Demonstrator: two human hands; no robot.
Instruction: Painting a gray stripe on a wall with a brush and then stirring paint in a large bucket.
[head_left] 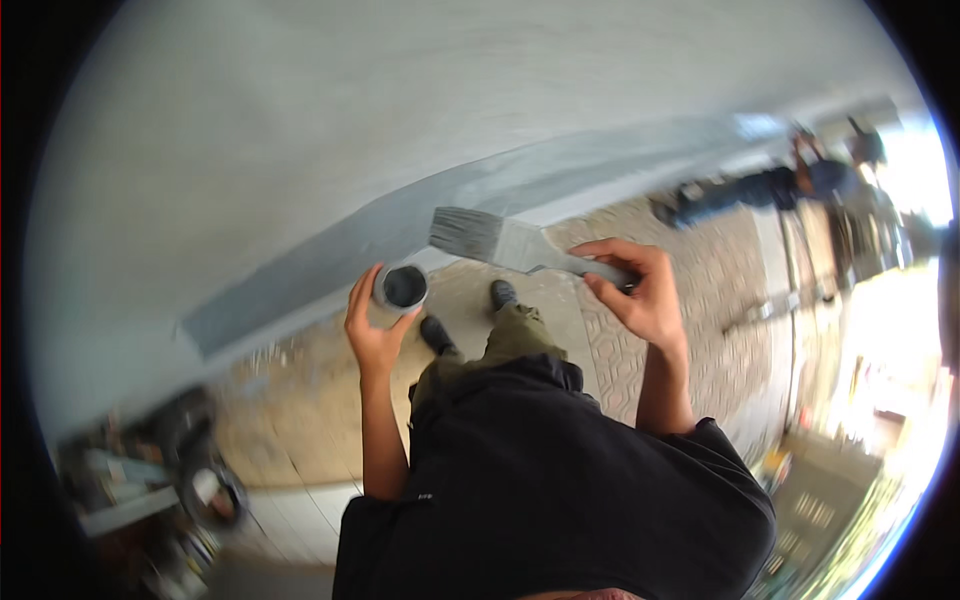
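Observation:
My left hand (371,330) is wrapped round a small round cup (381,291) with a dark grey inside, held upright in front of the wall. In my right hand (645,290) is a wide flat paintbrush (515,244), gripped by its handle between thumb and fingers. Its bristles (465,232) are coated grey and point left, towards the wall and above the cup. Brush and cup are apart. On the pale wall (330,130) runs a darker grey painted band (300,272) along the bottom; in this view the bristles overlap it, and I cannot tell whether they touch.
My shoes (437,335) stand on the floor close to the wall. Patterned paving (650,350) lies to the right. Another person (760,188) is farther along the wall at the upper right. Tyres (213,497) and blurred clutter sit at the lower left.

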